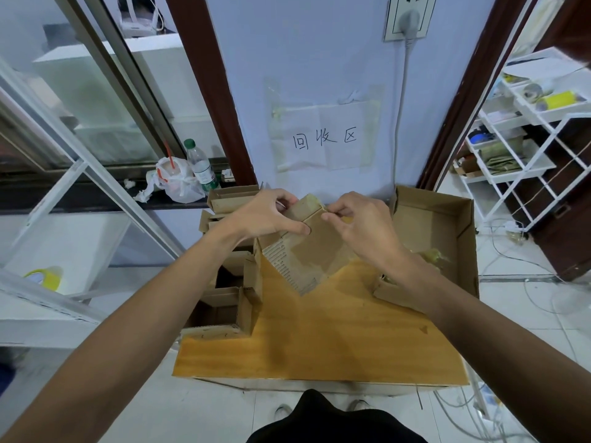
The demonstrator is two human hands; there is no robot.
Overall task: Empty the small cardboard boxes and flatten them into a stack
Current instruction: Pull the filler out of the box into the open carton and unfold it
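Small brown taped cardboard box (313, 251) held up over yellow wooden tabletop (319, 343), seemingly clear of it. Left hand (265, 215) grips top corner, thumb pressed on front face. Right hand (361, 225) pinches at top seam, fingers curled. Step looks like opening flaps. Next: pry seam apart, left hand holding steady. Other small open brown boxes (230, 305) wait along table's left edge.

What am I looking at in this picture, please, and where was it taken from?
There is no machine here: a camera worn on a person's head looks down at their two bare arms. The left hand grips a small box, tilted over a wooden table, and the right hand pinches its top edge. More open boxes stand at the table's left edge, and a big open carton sits at its right. A paper sign hangs behind them.
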